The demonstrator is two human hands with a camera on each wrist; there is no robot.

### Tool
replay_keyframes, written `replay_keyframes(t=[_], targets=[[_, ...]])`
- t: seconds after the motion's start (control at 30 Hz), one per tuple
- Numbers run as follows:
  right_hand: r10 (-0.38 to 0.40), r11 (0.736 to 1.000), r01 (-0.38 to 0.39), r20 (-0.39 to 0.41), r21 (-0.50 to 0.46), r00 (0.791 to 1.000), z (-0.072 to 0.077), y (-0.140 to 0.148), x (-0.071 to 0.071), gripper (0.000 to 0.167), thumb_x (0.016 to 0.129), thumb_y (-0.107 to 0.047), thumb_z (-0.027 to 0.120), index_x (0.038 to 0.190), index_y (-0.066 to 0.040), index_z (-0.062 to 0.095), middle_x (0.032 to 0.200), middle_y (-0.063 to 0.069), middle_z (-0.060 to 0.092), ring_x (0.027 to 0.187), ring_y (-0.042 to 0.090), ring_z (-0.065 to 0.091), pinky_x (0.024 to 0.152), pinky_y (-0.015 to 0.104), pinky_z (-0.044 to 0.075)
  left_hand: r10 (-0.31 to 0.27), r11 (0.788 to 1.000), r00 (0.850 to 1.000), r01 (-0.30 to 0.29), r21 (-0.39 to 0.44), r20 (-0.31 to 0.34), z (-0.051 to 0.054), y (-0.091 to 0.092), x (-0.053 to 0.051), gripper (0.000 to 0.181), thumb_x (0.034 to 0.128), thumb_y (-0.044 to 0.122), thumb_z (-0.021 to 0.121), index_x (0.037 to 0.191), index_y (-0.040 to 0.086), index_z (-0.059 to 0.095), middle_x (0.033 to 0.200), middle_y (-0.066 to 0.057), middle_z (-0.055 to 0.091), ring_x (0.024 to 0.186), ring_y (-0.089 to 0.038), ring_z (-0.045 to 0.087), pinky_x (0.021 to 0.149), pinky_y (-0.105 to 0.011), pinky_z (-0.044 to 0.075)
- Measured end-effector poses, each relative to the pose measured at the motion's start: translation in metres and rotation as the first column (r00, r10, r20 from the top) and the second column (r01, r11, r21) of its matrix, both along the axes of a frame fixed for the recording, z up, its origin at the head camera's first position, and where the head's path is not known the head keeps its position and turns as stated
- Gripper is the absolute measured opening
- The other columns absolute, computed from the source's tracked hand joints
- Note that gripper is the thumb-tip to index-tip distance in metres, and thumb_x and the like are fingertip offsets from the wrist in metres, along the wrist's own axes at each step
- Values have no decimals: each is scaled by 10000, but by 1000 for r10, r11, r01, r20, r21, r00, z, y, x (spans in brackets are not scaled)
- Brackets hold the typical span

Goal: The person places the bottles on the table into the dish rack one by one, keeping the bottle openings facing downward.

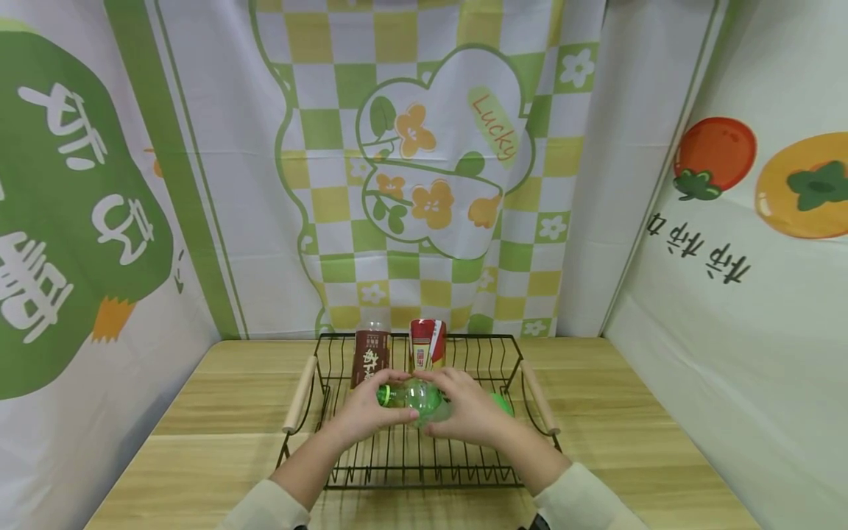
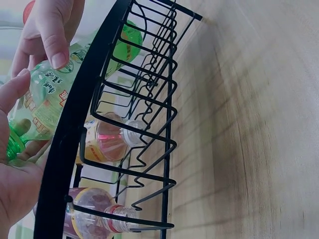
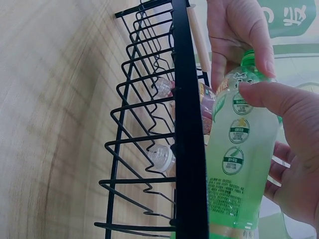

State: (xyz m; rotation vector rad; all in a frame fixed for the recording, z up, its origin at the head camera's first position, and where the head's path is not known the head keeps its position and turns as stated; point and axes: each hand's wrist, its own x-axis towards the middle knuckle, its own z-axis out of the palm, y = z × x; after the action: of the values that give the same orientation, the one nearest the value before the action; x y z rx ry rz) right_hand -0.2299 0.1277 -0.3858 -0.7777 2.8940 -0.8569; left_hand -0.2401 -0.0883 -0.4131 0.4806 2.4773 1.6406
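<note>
A green plastic drink bottle (image 1: pixel 420 397) lies sideways between the two hands above the black wire rack (image 1: pixel 424 467). My left hand (image 1: pixel 367 408) curls round its neck and shoulder, close to the green cap (image 2: pixel 16 144). Further along, my right hand (image 1: pixel 467 408) grips the body, with thumb and fingers on opposite sides in the right wrist view. Pale liquid and printed round labels show on the bottle (image 3: pixel 239 149). Part of its body is hidden behind the right hand in the head view.
Behind the hands, a brown-labelled bottle (image 1: pixel 371 357) and a red-labelled bottle (image 1: pixel 428 344) stand neck down in the rack. Wooden handles (image 1: pixel 301 394) flank the rack, which sits on a wooden table (image 1: pixel 218 412). Printed curtains (image 1: pixel 430 294) hang behind and at the sides.
</note>
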Motion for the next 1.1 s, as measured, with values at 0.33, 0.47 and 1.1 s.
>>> replay_keyframes(t=[0.33, 0.47, 1.1], targets=[[-141, 968, 133, -23, -213, 990, -2, 6, -1, 775, 742, -243, 845, 1434, -214, 498, 1422, 98, 508, 1282, 349, 474, 968, 601, 467, 145, 984, 989, -147, 99, 23, -6, -4, 0, 629, 767, 241, 835, 1324, 129, 567, 1382, -140, 533, 1235, -390, 515, 915, -535, 532], [-195, 931, 186, 3, -315, 981, -4, 9, -1, 710, 778, -227, 826, 1415, -207, 513, 1435, 117, 484, 1311, 382, 451, 1009, 630, 427, 227, 968, 974, -228, 109, 23, -9, -7, -1, 655, 764, 279, 835, 1339, 133, 556, 1365, -124, 539, 1253, -375, 499, 1016, -605, 436], [-272, 745, 404, 310, -531, 911, -26, 4, -2, 562, 886, -247, 718, 1355, -17, 510, 1377, 220, 522, 1204, 408, 546, 936, 500, 526, 351, 889, 932, -363, 277, 96, -7, -7, -2, 700, 807, 312, 802, 1405, 157, 474, 1451, -179, 449, 1090, -345, 594, 660, -326, 579]])
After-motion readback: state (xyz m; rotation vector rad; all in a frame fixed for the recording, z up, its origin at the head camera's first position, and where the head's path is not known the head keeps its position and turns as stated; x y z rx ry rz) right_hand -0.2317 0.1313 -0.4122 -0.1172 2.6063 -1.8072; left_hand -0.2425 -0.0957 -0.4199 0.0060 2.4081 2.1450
